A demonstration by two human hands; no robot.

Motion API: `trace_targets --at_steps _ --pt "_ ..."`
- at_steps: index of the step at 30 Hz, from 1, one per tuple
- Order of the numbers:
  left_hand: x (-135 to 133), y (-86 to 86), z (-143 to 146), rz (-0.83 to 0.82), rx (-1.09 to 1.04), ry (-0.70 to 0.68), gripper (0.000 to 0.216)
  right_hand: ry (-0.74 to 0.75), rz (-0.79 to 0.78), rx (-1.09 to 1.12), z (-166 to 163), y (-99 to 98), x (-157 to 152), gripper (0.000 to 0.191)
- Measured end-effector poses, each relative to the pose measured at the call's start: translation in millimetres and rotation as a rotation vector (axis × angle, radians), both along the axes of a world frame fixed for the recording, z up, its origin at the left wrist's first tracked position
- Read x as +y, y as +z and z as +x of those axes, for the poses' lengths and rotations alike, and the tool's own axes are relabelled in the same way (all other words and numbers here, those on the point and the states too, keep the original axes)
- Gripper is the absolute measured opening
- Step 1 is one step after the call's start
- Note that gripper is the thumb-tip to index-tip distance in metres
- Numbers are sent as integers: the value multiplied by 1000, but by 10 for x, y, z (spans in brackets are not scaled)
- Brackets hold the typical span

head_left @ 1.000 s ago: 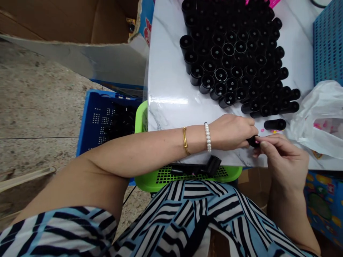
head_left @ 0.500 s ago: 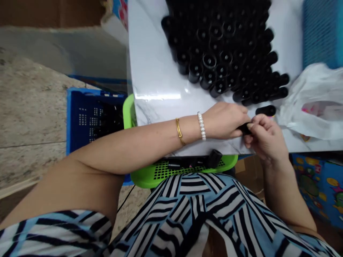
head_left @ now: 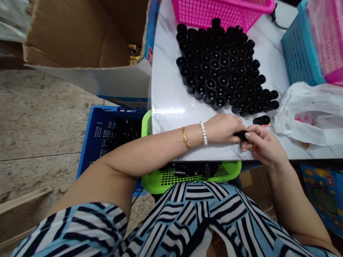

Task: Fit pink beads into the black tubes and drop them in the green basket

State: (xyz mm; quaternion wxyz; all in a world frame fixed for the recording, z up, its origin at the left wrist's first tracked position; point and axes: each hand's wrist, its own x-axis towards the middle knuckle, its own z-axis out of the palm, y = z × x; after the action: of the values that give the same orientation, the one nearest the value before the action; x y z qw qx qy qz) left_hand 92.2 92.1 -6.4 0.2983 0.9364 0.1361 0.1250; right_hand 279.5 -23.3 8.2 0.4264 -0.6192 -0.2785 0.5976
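- Grip: the left hand and right hand meet at the near edge of the white marbled counter. The fingertips of both pinch one small black plastic tube, which is mostly hidden between them.
- The tube looks light, rigid and smooth, so probably slippery. A pinch across its round sides, one hand at each end, seems the surest hold.
- At seven o'clock from the hands, under the counter edge, a lime-green perforated plastic basket holds more black parts.
- At one o'clock, near the hands, a lone black tube lies on its side, with a crumpled clear plastic bag just to its right.
- At twelve o'clock, farther off, a block of upright black tubes stands tightly packed, with a pink mesh basket behind it.
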Motion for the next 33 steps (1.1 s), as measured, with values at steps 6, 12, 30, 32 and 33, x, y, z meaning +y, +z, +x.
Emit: trace_targets --at_steps 6,12,30,32,33 --pt "38 -23 -14 -35 -19 -31 22 -27 14 28 -35 -59 3 52" --pt "69 -72 6 -51 -46 -41 22 33 -28 67 47 -83 34 56" --pt "74 -28 -109 -108 -172 2 35 -79 585 -1391 326 -199 69 31" --pt "68 -55 -88 -100 -250 99 38 -11 617 -1320 103 -172 -73 35" --pt "65 -64 -84 -101 -253 116 45 41 611 -1261 4 -161 -158 39"
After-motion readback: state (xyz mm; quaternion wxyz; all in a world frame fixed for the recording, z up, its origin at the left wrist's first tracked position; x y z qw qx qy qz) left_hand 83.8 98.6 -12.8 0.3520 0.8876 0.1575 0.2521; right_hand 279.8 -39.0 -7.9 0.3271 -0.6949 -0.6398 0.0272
